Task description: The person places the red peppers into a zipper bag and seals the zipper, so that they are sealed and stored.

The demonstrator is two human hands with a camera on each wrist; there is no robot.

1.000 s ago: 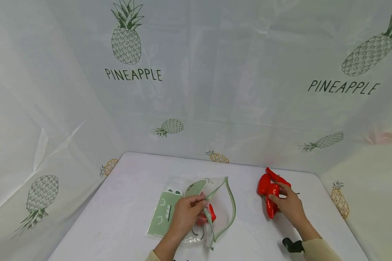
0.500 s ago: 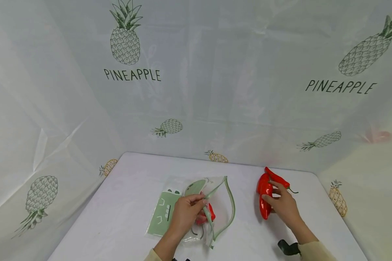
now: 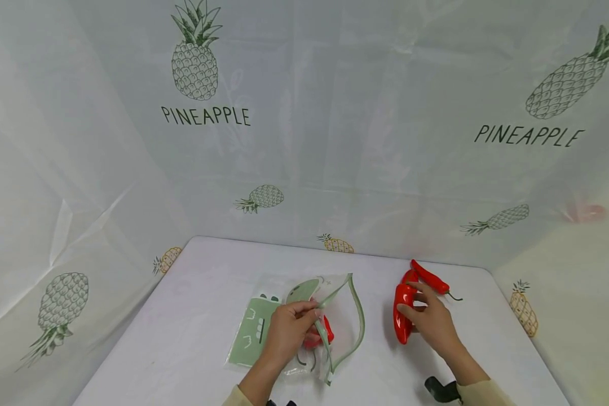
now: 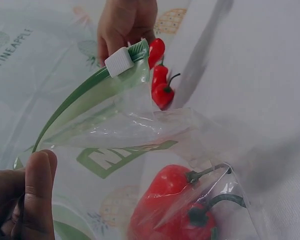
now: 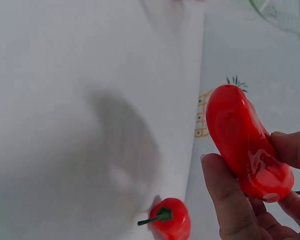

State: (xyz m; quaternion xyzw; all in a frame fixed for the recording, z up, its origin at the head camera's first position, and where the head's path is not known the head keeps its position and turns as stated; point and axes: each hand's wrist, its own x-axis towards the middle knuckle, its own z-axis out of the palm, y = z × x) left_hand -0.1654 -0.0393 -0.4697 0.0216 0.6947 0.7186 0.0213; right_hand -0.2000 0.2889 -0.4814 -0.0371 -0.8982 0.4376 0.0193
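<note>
My left hand (image 3: pixel 287 332) pinches the green-edged rim of a clear zip bag (image 4: pixel 140 131), whose mouth stands spread toward the right. Inside the bag lie red peppers (image 4: pixel 165 205) with green stems, seen through the plastic. A white slider (image 4: pixel 119 62) sits on the bag's green zip strip in the left wrist view. My right hand (image 3: pixel 435 320) grips a long red pepper (image 5: pixel 247 142) between thumb and fingers, over the table's right side; its shadow falls on the white surface. Behind that hand, another red pepper (image 3: pixel 410 276) shows, partly covered.
A thin red chili (image 3: pixel 430 277) with a curled stem lies at the back right of the white table (image 3: pixel 203 265). Left of the bag is a flat green packet (image 3: pixel 254 330) with a cartoon face. A pineapple-printed curtain (image 3: pixel 304 141) hangs round the table.
My right hand has moved left, carrying the long red pepper off the others toward the bag. The left hand and the bag have stayed nearly still.
</note>
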